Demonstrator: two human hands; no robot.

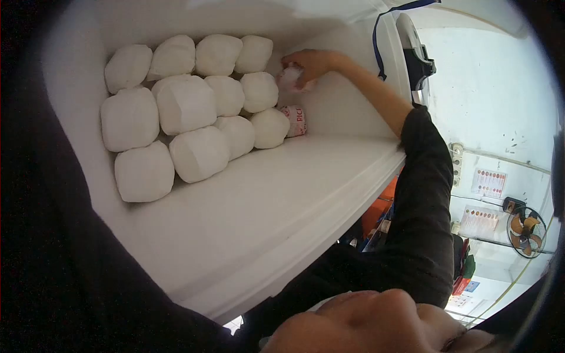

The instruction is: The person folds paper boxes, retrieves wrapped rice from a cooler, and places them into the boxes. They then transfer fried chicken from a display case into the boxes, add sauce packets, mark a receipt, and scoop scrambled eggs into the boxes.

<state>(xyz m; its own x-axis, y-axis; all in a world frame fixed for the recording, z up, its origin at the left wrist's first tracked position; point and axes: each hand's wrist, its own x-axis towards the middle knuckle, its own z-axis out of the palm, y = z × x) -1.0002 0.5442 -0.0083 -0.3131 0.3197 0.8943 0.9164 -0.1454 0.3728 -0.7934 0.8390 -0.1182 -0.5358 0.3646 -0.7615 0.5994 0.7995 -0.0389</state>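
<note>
Hand: right, closed on pinkish packet; left unseen
Bin: placing or lifting unclear; either wants care near white bundles

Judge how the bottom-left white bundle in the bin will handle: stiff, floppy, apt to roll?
White bundle: probably firm but slightly yielding, given its full, blocky shape with rounded corners. Rolling looks unlikely on those broad faces. Pushing it may nudge the close-packed bundles beside it. Weight: can't tell.

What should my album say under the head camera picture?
A hand grips a pinkish-white packet beside rounded white bundles in a deep white box.
</note>
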